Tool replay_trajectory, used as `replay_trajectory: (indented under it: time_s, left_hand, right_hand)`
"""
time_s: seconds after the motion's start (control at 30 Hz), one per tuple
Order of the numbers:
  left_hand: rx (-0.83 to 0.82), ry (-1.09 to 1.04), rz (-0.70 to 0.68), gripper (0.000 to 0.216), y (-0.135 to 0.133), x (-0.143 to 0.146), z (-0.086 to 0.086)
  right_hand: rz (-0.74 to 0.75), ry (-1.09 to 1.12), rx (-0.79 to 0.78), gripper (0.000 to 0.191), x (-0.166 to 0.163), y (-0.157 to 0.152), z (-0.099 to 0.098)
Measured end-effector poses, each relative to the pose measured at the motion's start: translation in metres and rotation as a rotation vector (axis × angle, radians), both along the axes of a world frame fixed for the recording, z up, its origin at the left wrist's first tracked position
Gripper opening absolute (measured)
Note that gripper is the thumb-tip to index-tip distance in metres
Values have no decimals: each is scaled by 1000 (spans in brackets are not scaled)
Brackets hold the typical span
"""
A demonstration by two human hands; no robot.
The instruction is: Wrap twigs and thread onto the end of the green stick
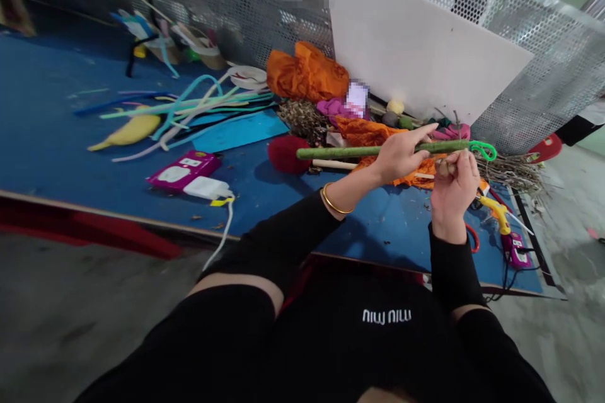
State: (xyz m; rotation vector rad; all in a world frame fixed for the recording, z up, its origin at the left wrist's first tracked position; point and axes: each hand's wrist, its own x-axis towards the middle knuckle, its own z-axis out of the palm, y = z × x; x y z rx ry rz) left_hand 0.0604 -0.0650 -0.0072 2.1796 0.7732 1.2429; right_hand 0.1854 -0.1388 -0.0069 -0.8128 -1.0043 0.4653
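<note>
A long green-wrapped stick [338, 152] lies level above the table, with my left hand [401, 154] around its middle, index finger stretched along it. At the stick's right end, the fingers of my right hand [454, 186] are pinched together. A bright green pipe cleaner loop [489, 150] sticks out just beyond those fingertips. Behind the stick's left end is a dark red ball [287, 154]; whether the two are joined I cannot tell. Orange crumpled fabric [366, 132] and a pale wooden stick [333, 164] lie beneath and behind my hands.
On the blue table [265, 198] are pipe cleaners [189, 110], a banana [130, 131], a purple power strip [182, 173] and a bundle of twigs [513, 170]. A yellow glue gun [496, 211] lies right of my right hand. A white board [416, 31] leans on perforated metal behind.
</note>
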Motion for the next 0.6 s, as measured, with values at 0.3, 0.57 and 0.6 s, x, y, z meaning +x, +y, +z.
replay_trajectory:
  time_s: [0.3,0.57,0.6]
  left_hand:
    - [57,64,16,42,-6,8,-4]
    - [-165,75,-358,31,13,-6,14]
    - [-167,87,-368,30,13,-8,15]
  right_hand:
    - [-71,59,10,34,-9,-11,-13]
    - [-87,61,32,36,5,-7,-28]
    - [-86,58,43,35,4,-8,-31]
